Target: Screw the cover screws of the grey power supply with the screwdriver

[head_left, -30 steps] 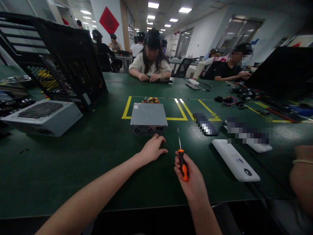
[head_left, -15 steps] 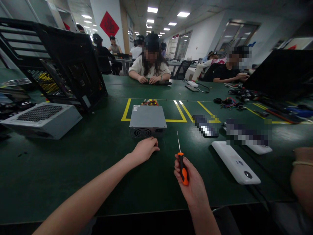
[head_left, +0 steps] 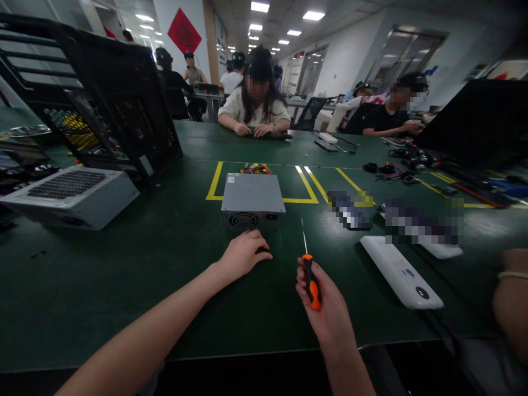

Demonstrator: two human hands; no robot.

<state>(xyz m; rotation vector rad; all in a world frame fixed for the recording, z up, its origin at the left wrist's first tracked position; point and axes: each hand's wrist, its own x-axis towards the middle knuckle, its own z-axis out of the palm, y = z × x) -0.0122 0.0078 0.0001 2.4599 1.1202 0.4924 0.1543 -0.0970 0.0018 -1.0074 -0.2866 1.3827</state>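
A grey computer power supply [head_left: 253,193] lies on the green table, its fan grille and socket facing me and coloured wires at its far side. Just in front of it, my left hand [head_left: 242,255] rests low over the table with the thumb apart from the fingers. It looks empty; whether its fingertips touch the casing I cannot tell. To the right, my right hand [head_left: 330,308] is wrapped round the orange and black handle of a screwdriver [head_left: 312,283]. The thin metal shaft points up and away from me, its tip apart from the power supply.
On the left stand a black computer case [head_left: 124,110] and a second power supply [head_left: 72,198]. Phones and a white power bank [head_left: 400,272] lie on the right, with cables [head_left: 388,170] beyond. A person [head_left: 256,104] sits opposite; another person's arm [head_left: 511,297] is at right.
My left thumb has spread a little away from the fingers, and the hand sits slightly lower relative to the power supply. The screwdriver stays in my right hand. The whole view has shifted slightly.
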